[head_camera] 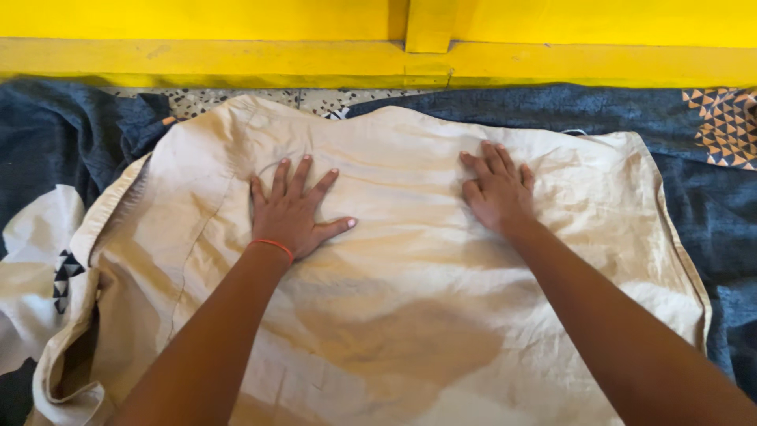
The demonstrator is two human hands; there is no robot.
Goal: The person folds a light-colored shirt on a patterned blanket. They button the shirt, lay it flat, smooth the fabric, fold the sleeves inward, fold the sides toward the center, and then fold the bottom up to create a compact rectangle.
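The left hand (293, 211) lies flat on a beige cloth (394, 300), palm down, with the fingers spread wide apart and the thumb pointing to the right. A thin orange thread (272, 245) goes around its wrist. The right hand (497, 189) also rests on the same cloth, well apart from the left one; its fingers are close together and a little bent, pressing on the fabric. Neither hand grips anything. The beige cloth is spread out in the middle of the view, with soft wrinkles and a folded hem along its left edge. It lies on a dark blue fabric (552, 106), which shows on both sides and has a patch of orange triangle pattern (725, 126) at the upper right. Behind runs a yellow wall ledge (236, 59). A speckled floor (236, 99) shows just below the ledge.
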